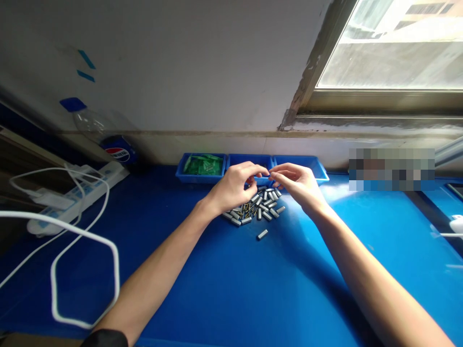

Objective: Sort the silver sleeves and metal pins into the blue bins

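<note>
My left hand [237, 185] and my right hand [298, 183] meet fingertip to fingertip above a small pile, in front of the middle blue bin [249, 159]. Both are closed in a pinch; whatever lies between the fingertips is too small to make out. Beneath them are several short grey metal pieces [266, 215], shaped like little bars or sleeves. Thin brass-coloured pins or screws [247, 210] lie among them, partly hidden by my left hand. One grey metal piece [262, 234] rests apart, nearer to me.
The left bin [180, 174] holds green pieces; the right bin [321, 174] adjoins the middle one. A white power strip [112, 168], looping white cable [116, 270] and Pepsi bottle [90, 125] are at left on the blue table [224, 289]. A window [390, 67] is at right.
</note>
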Demonstrator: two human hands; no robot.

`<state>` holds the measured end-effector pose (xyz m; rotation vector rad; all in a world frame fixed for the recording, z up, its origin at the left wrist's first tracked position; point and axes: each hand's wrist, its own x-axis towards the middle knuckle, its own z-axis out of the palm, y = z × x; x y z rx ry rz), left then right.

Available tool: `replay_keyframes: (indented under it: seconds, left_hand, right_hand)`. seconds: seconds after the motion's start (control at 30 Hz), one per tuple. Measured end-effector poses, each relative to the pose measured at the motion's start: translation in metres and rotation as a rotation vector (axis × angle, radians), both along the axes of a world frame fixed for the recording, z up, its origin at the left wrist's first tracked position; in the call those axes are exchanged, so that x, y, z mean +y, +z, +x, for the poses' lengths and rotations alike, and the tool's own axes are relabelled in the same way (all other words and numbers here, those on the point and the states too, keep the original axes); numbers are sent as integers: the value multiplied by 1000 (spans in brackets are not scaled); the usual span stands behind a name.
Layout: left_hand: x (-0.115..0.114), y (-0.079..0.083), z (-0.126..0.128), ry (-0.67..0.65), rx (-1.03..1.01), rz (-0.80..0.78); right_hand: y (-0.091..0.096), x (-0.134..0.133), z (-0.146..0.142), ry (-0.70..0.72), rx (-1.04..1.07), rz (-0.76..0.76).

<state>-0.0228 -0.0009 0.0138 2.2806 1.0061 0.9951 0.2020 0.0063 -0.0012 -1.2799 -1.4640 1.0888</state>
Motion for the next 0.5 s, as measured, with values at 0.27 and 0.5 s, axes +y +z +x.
replay_keyframes:
  seconds: [0.27,0.5]
  left_hand:
    - [5,-4,5,126,-458,-269]
    - [5,-9,5,81,-439,-357]
  right_hand:
    - [6,-6,0,275,235,-302]
    - [3,-3,0,247,393,-327]
